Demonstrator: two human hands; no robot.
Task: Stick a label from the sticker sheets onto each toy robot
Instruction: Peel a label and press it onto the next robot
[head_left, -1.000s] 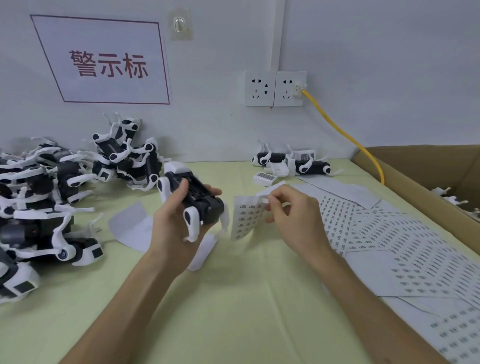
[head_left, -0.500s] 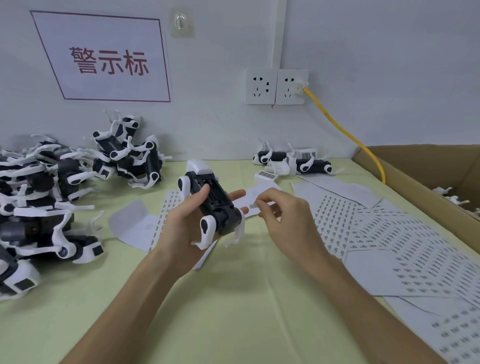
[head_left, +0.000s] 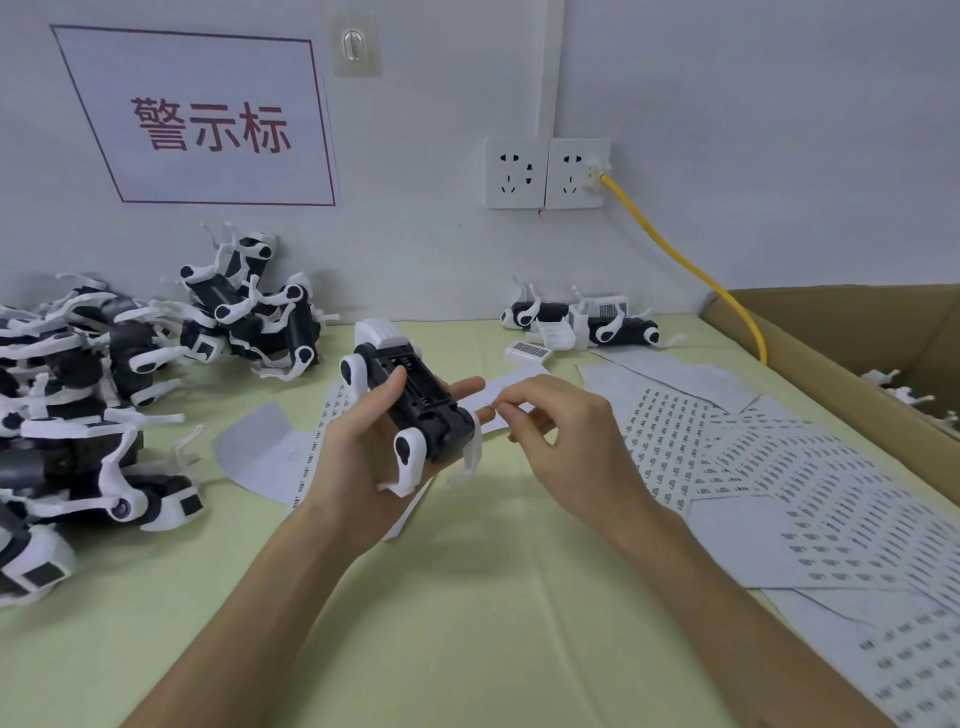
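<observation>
Head view: left hand (head_left: 358, 462) had grip curled round black-and-white toy robot (head_left: 415, 410), underside up, held above surface (head_left: 467, 623). Right hand (head_left: 571, 441) just beside robot's near end, thumb-and-forefinger grip pinched on tiny sliver (head_left: 489, 407), too small to make out tbh. Sticker sheets (head_left: 753, 467) spread over right of surface. Heap of more robots (head_left: 104, 389) on left, couple more (head_left: 582, 325) by wall.
</observation>
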